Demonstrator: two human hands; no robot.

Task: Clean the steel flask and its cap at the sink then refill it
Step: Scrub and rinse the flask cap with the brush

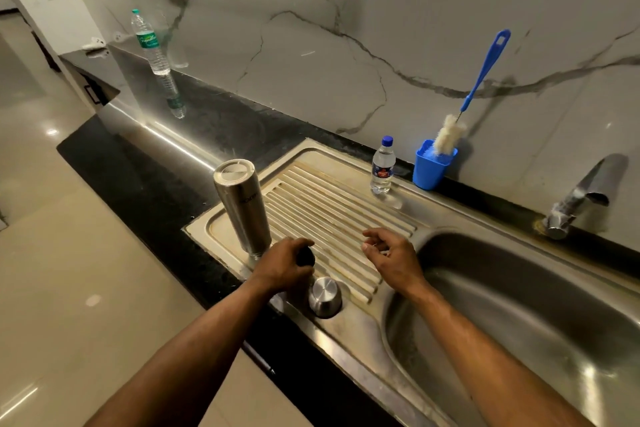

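Observation:
The steel flask stands upside down at the left end of the ribbed drainboard. Just right of its base, my left hand curls round a small black stopper. A steel outer cap sits dome-up on the drainboard's front edge, directly in front of that hand. My right hand hovers over the drainboard beside the basin, fingers loosely curled and holding nothing.
A small water bottle and a blue cup holding a blue-handled bottle brush stand at the back of the sink. The tap is at the right. A larger plastic bottle stands on the black counter, far left.

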